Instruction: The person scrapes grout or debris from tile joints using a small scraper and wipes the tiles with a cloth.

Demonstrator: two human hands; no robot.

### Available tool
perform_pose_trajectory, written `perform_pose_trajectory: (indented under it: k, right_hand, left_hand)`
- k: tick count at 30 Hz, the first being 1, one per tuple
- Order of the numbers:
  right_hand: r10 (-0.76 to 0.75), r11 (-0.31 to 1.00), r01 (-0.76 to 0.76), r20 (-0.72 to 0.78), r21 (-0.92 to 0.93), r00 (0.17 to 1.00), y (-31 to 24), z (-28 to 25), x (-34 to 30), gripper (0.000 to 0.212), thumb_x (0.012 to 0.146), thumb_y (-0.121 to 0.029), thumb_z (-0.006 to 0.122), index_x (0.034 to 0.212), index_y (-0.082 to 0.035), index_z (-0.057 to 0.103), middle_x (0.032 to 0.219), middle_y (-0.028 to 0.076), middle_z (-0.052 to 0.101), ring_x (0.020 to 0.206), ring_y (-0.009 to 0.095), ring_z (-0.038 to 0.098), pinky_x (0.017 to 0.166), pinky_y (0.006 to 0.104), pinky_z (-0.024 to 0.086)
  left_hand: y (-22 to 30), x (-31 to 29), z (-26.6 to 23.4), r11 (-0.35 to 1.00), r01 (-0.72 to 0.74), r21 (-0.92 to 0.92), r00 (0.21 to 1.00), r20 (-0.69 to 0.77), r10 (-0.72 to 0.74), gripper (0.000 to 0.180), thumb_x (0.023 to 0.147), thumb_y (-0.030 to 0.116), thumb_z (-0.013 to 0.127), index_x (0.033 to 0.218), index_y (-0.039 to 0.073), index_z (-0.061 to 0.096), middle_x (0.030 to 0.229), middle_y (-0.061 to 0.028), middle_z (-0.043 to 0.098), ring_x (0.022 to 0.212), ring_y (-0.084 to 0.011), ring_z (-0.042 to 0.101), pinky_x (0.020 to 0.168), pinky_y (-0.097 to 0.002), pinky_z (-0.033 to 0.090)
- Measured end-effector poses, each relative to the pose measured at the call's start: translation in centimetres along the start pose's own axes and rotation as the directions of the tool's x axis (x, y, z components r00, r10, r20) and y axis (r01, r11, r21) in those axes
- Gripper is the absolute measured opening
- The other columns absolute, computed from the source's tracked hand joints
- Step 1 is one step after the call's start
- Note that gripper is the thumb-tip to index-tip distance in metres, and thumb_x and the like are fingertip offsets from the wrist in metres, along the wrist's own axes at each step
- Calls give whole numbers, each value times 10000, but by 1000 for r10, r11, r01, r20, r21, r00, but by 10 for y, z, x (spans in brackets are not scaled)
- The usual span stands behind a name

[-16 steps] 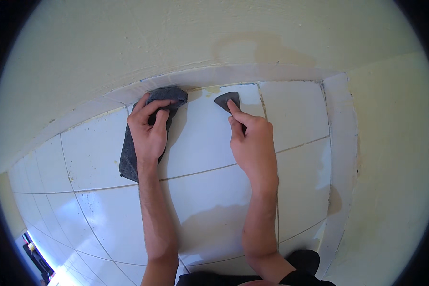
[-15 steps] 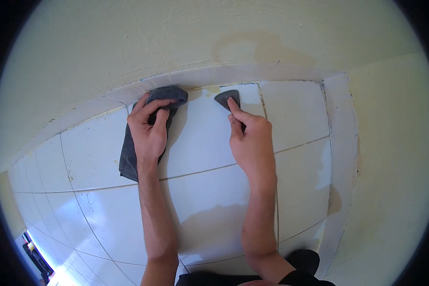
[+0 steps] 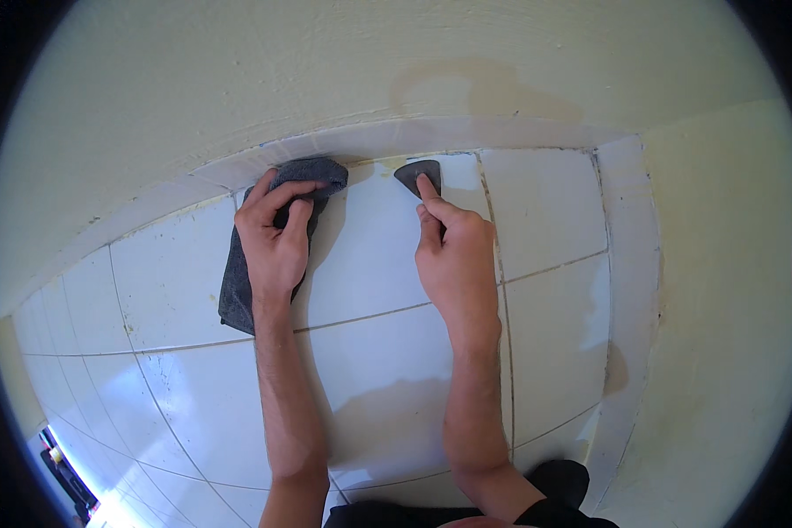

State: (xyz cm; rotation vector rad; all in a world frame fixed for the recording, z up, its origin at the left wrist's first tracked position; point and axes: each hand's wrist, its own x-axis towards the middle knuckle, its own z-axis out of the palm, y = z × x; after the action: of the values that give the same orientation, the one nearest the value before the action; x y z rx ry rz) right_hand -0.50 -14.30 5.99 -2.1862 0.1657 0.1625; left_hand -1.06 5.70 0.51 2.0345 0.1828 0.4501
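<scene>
My left hand (image 3: 273, 238) is closed on a dark grey cloth (image 3: 238, 286), which is bunched at the top and hangs flat below along the white tiles. The bunched end lies against the tile edging at the wall. To its right, my right hand (image 3: 453, 255) grips a scraper with a dark, fan-shaped blade (image 3: 408, 176). My index finger presses along the blade, and the handle is mostly hidden in my palm. The blade's wide edge rests on the tile close to the joint under the edging, beside a yellowish stain (image 3: 387, 169).
White floor tiles (image 3: 378, 378) with dark grout lines spread around my arms. A tile skirting (image 3: 466, 132) runs along the cream wall (image 3: 326, 70) and turns at the right corner. Bright light falls at the lower left. A dark shoe-like shape (image 3: 561, 484) shows at the lower right.
My right hand and the scraper have shifted slightly left and up, nearer the wall edge. My left hand and the cloth stay in place.
</scene>
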Motion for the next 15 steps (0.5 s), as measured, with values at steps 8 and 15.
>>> perform_pose_trajectory:
  k: [8,15]
  right_hand:
    - [25,999,-24,25,-26,999,-2,0,-1,372,987,28,571,1338,10,692,950,298,723,729,381,724,712,368,557]
    - [-46,998,49,-65,46,997,9,5,2,379,974,15,604,1337,-15,706,852,282,708,604,298,641,664,353,526]
  left_hand:
    - [-3,-1,0,1000,-3,4,1000,1,3,232,858,17,615,988,7,807,887,-160,777,1103,-342,694,1188,-442,401]
    - [-4,0,-1,1000,-16,-16,1000,8,16,236,851,13,618,993,5,806,918,-175,780,1092,-339,695,1191,-448,402]
